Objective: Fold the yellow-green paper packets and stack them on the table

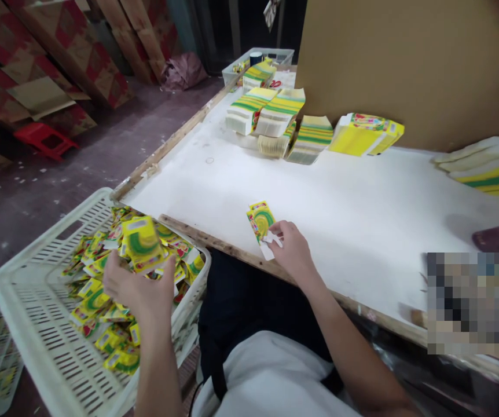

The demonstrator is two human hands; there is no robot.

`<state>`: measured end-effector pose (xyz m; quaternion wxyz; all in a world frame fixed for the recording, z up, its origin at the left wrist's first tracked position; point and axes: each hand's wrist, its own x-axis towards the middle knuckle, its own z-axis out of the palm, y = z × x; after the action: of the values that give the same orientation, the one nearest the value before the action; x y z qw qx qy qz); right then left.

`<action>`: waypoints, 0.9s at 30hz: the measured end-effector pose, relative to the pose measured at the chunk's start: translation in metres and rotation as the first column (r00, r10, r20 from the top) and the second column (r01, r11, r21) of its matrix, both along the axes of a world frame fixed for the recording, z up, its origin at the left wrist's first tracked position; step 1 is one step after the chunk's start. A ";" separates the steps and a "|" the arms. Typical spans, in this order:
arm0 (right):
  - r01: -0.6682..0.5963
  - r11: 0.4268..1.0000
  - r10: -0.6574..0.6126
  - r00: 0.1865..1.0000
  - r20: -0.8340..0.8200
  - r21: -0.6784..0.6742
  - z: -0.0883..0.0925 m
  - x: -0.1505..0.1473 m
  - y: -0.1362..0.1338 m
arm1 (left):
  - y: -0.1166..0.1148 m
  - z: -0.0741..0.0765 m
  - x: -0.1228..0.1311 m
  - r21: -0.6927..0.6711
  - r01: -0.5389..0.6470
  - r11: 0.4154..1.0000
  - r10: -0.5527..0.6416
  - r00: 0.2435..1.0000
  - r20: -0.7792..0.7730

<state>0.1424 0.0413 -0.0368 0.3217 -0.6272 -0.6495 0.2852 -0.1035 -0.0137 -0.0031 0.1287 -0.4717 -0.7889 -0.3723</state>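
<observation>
Over the white basket, my left hand (139, 286) has its thumb and fingers spread. A yellow-and-green small carton (143, 240), slightly blurred, is just beyond the fingertips; none of them plainly grips it. Beneath lie many similar filled-looking small packs (91, 301) in a loose heap. At the table's near edge, my right hand (290, 246) pinches the lower, white-flapped end of a flat yellow-and-green carton (260, 221). A second carton seems to lie just behind it, its edge showing at the top.
The white plastic basket (28, 295) stands left of the white table (180, 191). Stacks of flat cartons (312, 136) and a larger yellow box (366, 136) are along the cardboard panel (406, 69). A red stool (45, 139) and big boxes (58, 35) stand on the floor.
</observation>
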 end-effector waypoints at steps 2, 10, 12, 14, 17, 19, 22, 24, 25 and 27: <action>0.056 0.997 -0.042 0.958 0.282 -0.045 -0.004 -0.005 0.009 | 0.000 -0.002 -0.008 -0.005 0.030 1.000 -0.030 0.999 0.015; 0.012 0.989 0.072 0.837 0.543 -0.150 -0.009 -0.011 0.012 | 0.004 -0.026 0.028 -0.103 0.419 0.902 -0.377 0.881 0.288; 0.002 0.987 0.087 0.832 0.549 -0.159 -0.008 -0.009 0.012 | 0.004 -0.026 0.033 -0.106 0.480 0.871 -0.422 0.841 0.339; 0.017 0.988 0.073 0.825 0.560 -0.154 -0.008 -0.008 0.012 | 0.002 -0.025 0.035 -0.098 0.516 0.851 -0.449 0.811 0.374; 0.061 0.988 0.032 0.811 0.584 -0.139 -0.007 -0.007 0.011 | 0.000 -0.025 0.037 -0.083 0.544 0.835 -0.466 0.780 0.418; 0.064 0.988 0.031 0.804 0.594 -0.138 -0.007 -0.006 0.011 | -0.002 -0.027 0.039 -0.071 0.553 0.830 -0.470 0.763 0.443; 0.022 0.989 0.071 0.798 0.598 -0.146 -0.006 -0.005 0.011 | -0.003 -0.028 0.043 -0.069 0.577 0.814 -0.485 0.739 0.467; -0.002 0.988 0.094 0.797 0.597 -0.153 -0.005 -0.005 0.011 | -0.002 -0.027 0.046 -0.068 0.601 0.797 -0.508 0.726 0.463; -0.010 0.988 0.102 0.797 0.596 -0.156 -0.005 -0.006 0.011 | -0.002 -0.027 0.047 -0.067 0.613 0.787 -0.521 0.720 0.459; -0.020 0.987 0.112 0.799 0.591 -0.160 -0.004 -0.007 0.010 | -0.002 -0.026 0.049 -0.067 0.636 0.769 -0.544 0.705 0.455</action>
<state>0.1354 0.0515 -0.0412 0.0437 -0.6839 -0.7165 0.1304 -0.0549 -0.0159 -0.0290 -0.2190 -0.6224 -0.6395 -0.3946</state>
